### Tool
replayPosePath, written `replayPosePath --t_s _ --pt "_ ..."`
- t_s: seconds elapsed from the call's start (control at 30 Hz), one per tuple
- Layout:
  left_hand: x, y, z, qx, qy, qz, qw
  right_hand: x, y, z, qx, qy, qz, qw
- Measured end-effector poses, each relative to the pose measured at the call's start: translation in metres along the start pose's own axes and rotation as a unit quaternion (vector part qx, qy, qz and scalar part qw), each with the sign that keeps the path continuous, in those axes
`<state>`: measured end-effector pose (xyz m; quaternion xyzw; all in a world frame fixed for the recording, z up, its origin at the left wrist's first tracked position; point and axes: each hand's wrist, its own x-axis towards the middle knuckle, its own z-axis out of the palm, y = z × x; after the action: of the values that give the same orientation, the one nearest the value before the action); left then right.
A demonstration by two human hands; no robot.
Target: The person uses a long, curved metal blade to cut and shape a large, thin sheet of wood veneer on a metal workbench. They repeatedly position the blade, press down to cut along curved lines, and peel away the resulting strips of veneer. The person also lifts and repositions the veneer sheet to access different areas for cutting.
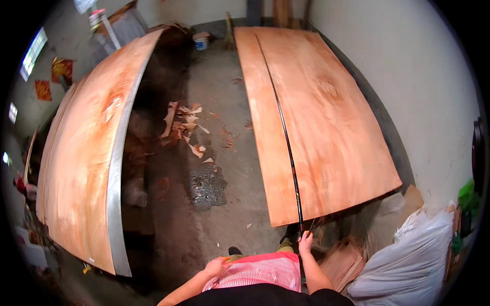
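Observation:
My right hand (305,244) is closed around the thick near end of a long, thin, black tapering rod (286,133). The rod stretches away over a large light-brown wood veneer sheet (326,117) on the right, its thin tip near the far edge. My left hand (216,267) is beside the red-and-white striped apron (258,270), fingers loosely extended with no held thing visible. Something orange shows at the fingertips of both hands.
On the left, more large wood sheets (84,158) lie over a metal-edged surface (118,188). Torn veneer scraps (181,122) and a dark wet patch (207,187) are on the concrete floor. White sacks (408,255) are at the lower right, a small bucket (201,42) at the back.

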<state>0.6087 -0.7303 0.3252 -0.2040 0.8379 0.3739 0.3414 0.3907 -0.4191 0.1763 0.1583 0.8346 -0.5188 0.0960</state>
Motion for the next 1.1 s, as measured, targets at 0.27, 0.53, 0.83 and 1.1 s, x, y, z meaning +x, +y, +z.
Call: replayPosePath --t_s 0.27,0.53,0.83,1.1 --pt "-0.120 -0.168 -0.012 -0.091 0.166 -0.131 0.973 -0.113 -0.099 0.081 0.015 -0.040 -0.057 0.997" --pt "-0.167 -0.238 -0.029 -0.163 0.201 -0.054 0.964 -0.182 -0.235 0.247 0.099 -0.238 -0.035 0.965" --pt "-0.331 -0.371 -0.035 -0.206 0.281 -0.241 0.906 -0.342 -0.375 0.491 0.170 -0.456 0.062 0.871" --pt "-0.426 -0.482 0.055 -0.400 0.423 -0.342 0.738 -0.522 -0.378 0.617 0.166 -0.561 0.196 0.787"
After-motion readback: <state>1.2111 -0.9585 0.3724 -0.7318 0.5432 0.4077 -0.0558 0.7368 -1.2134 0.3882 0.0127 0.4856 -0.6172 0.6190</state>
